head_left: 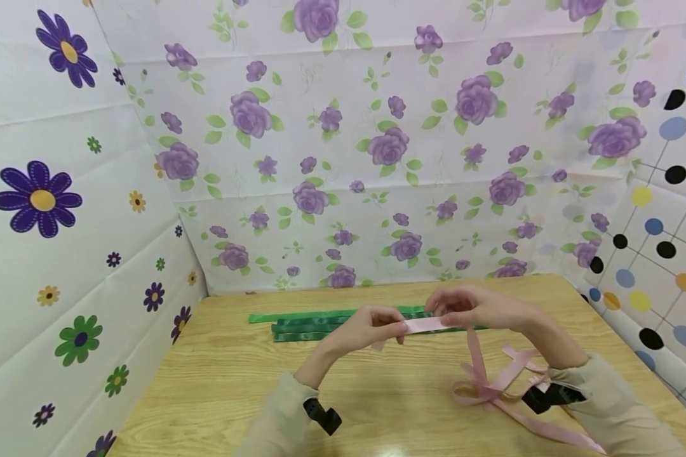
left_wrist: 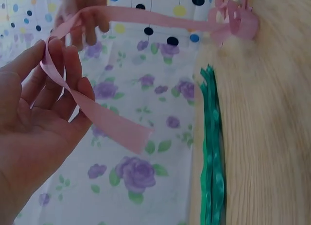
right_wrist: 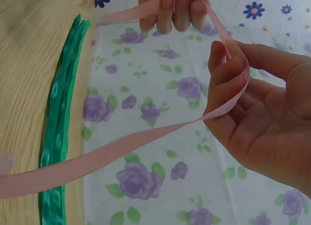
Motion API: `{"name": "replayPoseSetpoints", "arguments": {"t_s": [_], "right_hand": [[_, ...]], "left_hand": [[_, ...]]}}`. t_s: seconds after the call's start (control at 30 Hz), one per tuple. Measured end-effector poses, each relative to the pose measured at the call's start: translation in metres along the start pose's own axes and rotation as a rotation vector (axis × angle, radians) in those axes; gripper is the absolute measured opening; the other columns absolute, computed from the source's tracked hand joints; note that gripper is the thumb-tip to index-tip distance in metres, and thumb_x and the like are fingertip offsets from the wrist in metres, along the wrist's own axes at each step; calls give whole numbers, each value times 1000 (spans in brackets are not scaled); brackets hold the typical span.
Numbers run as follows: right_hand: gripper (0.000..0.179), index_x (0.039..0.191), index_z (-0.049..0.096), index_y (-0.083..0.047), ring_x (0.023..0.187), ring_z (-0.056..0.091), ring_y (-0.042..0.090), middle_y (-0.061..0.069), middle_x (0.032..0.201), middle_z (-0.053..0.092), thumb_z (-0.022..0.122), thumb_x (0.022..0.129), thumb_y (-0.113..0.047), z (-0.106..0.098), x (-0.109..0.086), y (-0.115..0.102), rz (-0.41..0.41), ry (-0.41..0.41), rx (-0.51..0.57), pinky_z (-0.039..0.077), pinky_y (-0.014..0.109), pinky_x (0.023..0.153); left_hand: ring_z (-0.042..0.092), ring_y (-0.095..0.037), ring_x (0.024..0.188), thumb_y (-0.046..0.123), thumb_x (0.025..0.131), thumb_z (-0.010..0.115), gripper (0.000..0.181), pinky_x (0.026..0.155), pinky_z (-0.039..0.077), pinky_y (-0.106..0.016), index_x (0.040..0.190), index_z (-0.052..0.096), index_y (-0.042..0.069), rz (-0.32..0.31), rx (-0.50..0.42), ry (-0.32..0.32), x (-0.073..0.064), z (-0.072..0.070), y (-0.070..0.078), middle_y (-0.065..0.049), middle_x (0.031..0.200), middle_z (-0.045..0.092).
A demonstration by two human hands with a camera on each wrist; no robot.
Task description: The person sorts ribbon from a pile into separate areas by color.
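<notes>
Pink ribbon [head_left: 425, 325] pinched between my left grip [head_left: 366, 331] and right grip [head_left: 480, 309], above counter [head_left: 234, 393]; held span parallel to far edge, loose loops nearer right grip.

Green ribbons [head_left: 303, 329] partly behind left hand [head_left: 361, 330]
</notes>
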State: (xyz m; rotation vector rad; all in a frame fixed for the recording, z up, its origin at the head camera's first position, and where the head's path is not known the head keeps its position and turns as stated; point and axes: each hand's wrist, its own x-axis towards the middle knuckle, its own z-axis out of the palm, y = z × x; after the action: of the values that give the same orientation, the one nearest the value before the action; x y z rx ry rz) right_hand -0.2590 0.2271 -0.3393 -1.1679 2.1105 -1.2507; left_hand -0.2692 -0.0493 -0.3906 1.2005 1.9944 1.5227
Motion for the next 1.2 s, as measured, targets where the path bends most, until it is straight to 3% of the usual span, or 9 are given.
{"name": "replayPoseSetpoints", "arguments": {"t_s": [0.13, 0.3, 0.43, 0.57, 0.67, 0.9, 1.03, 1.2], "right_hand": [[27, 120, 52, -2, 72, 52, 13, 13, 97, 57, 48, 95, -13, -6, -4, 13, 44, 35, 6, 47, 30, 62], [24, 113, 58, -2, 57, 41, 16, 1, 82, 57, 49, 95, -15, -13, -7, 29, 86, 24, 5, 40, 34, 52], [23, 109, 60, -3, 58, 31, 33, 7, 70, 48, 50, 94, -18, -17, -9, 42, 125, 20, 16, 35, 36, 51], [22, 105, 61, -4, 52, 30, 29, 7, 65, 43, 52, 94, -20, -19, -10, 56, 170, 27, -7, 33, 39, 50], [21, 103, 62, -4, 50, 30, 25, 6, 63, 42, 52, 94, -20, -21, -12, 70, 185, 21, -31, 33, 40, 49], [19, 102, 64, -4, 51, 30, 31, 16, 63, 45, 53, 93, -17, -23, -19, 96, 193, 24, -57, 33, 39, 45], [21, 104, 63, -3, 50, 28, 34, 20, 63, 46, 53, 93, -17, -24, -23, 106, 212, 12, -28, 30, 41, 43], [22, 109, 62, -1, 45, 29, 21, 2, 63, 50, 54, 92, -12, -22, -26, 120, 292, 9, 35, 30, 40, 44]], "left_hand": [[57, -12, 72, 20, 95, 49, 26, 72, 50, -32, 99, 61, -3, -20, -11, 7, -14, -16, -5, -15, 83, 60], [53, -11, 68, 16, 95, 50, 26, 65, 48, -29, 98, 59, -9, -69, 5, 54, -34, -28, -1, 0, 78, 60], [50, -12, 63, 21, 94, 52, 28, 58, 43, -29, 97, 61, -5, -110, 22, 80, -45, -38, -13, -1, 77, 60], [45, -12, 59, 26, 93, 53, 28, 53, 37, -28, 98, 63, 0, -162, 45, 83, -52, -48, -34, -3, 77, 60], [44, -12, 58, 27, 93, 52, 29, 52, 37, -27, 99, 64, 1, -195, 64, 90, -58, -51, -38, -2, 76, 60], [45, -10, 59, 35, 93, 52, 32, 54, 38, -24, 101, 66, 8, -280, 150, 112, -71, -59, -51, 0, 78, 60], [49, -11, 63, 31, 93, 53, 27, 58, 43, -27, 101, 66, 9, -321, 172, 118, -80, -63, -58, -1, 83, 62], [55, -19, 68, 25, 92, 54, 21, 63, 48, -35, 100, 67, 10, -365, 227, 119, -89, -66, -63, -16, 90, 64]]}}
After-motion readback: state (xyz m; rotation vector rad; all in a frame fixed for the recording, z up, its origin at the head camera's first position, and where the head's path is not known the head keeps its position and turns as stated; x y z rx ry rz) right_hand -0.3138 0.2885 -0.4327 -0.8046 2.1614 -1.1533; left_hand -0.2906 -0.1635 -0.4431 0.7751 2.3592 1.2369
